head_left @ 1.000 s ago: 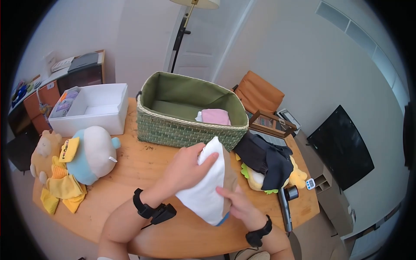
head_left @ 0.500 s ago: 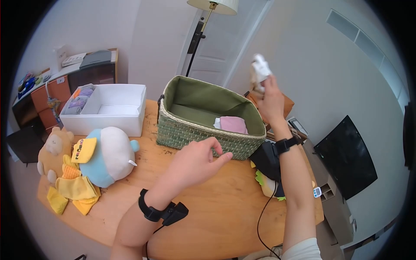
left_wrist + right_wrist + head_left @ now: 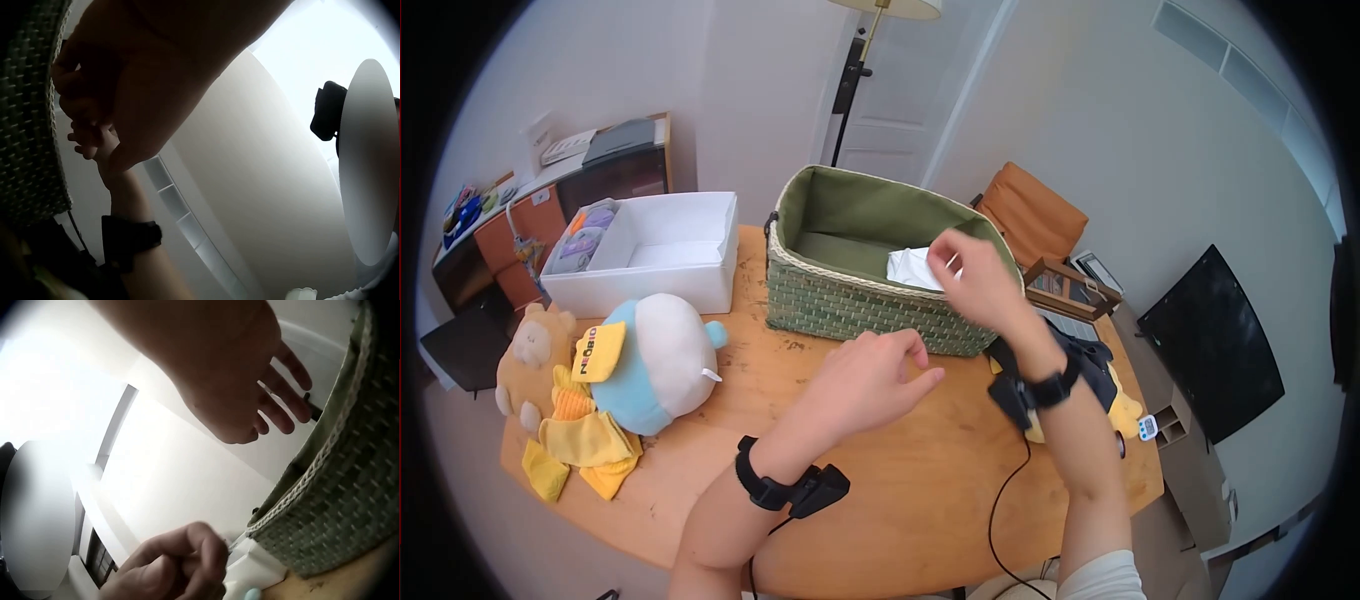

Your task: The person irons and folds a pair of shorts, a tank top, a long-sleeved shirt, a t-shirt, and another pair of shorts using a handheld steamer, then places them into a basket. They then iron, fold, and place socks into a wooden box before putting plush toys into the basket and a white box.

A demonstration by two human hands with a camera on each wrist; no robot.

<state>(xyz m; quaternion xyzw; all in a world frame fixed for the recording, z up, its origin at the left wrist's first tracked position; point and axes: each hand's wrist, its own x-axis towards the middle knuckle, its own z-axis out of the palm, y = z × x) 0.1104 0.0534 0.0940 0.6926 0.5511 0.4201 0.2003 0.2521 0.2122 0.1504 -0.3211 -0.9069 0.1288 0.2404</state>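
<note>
My right hand point(image 3: 980, 285) is over the near right rim of a woven green basket point(image 3: 870, 315). Its fingers are spread and hold nothing in the right wrist view, where the hand point(image 3: 231, 381) shows at the top. Beneath the fingertips, inside the basket, lies a white cloth point(image 3: 908, 266), partly hidden by the hand. No pink cloth shows now. In front of the basket, my left hand point(image 3: 865, 385) hovers above the table with loosely bent fingers and nothing in them.
Left of the basket stands a white divided box point(image 3: 640, 290) with rolled purple items. Plush toys point(image 3: 665, 365) and yellow cloths point(image 3: 585, 438) sit at the table's left. Dark clothing point(image 3: 1090, 350) lies at the right, near a wooden frame point(image 3: 1065, 290).
The white and tan cloth, first held in both hands, swung up right in my right hand. That hand has since come down to the basket and let go; white cloth now shows there.
</note>
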